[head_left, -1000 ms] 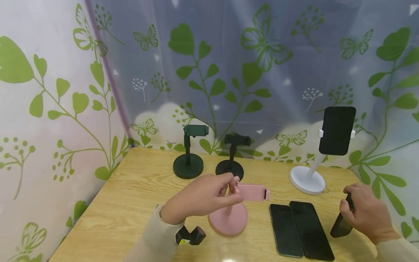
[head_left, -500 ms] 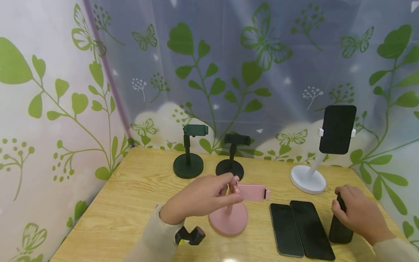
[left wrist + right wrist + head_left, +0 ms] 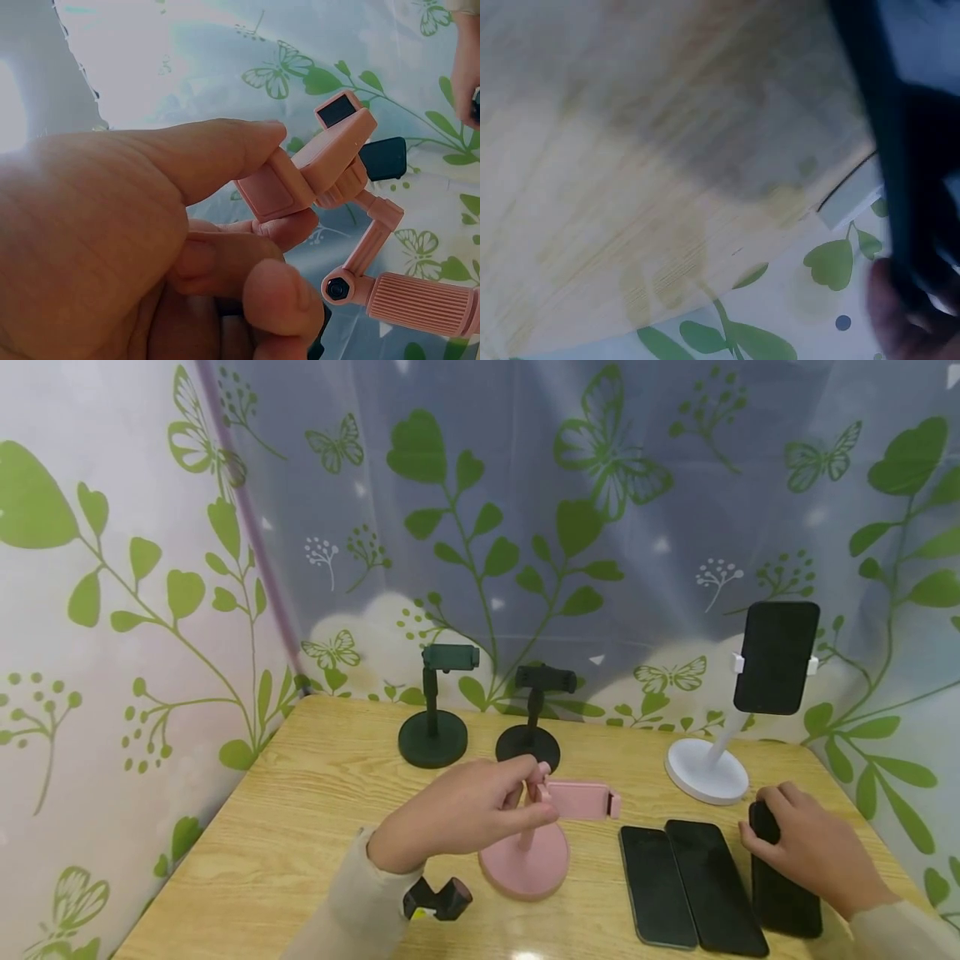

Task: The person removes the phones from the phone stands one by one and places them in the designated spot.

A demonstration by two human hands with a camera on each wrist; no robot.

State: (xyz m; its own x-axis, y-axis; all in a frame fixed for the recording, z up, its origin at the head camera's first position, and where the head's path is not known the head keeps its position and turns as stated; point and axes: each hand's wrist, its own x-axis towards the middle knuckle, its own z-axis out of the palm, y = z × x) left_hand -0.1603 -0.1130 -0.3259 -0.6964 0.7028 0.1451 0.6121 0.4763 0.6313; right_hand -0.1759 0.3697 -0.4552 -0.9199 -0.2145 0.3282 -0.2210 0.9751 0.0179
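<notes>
My left hand [image 3: 468, 806] pinches one end of the clamp on a pink phone stand [image 3: 525, 864], thumb and fingers on the clamp's end block. In the left wrist view the pink clamp [image 3: 334, 150] is tilted, above the stand's jointed arm. My right hand [image 3: 813, 852] grips a black phone [image 3: 783, 893] by its edges, low over the table at the right. Two more dark phones, one [image 3: 658, 887] slightly smaller than the other [image 3: 716, 887], lie side by side to its left. The right wrist view shows the held phone [image 3: 889, 150] edge-on and blurred.
Behind stand a dark green phone stand [image 3: 432, 739] and a black phone stand [image 3: 528, 747]. A white phone stand [image 3: 707, 770] at the back right bears an upright phone [image 3: 777, 656]. Patterned cloth [image 3: 480, 527] encloses the wooden table [image 3: 322, 777].
My right hand has moved left and tipped the phone from near upright to almost flat beside the other two. The left hand and the pink stand have stayed put.
</notes>
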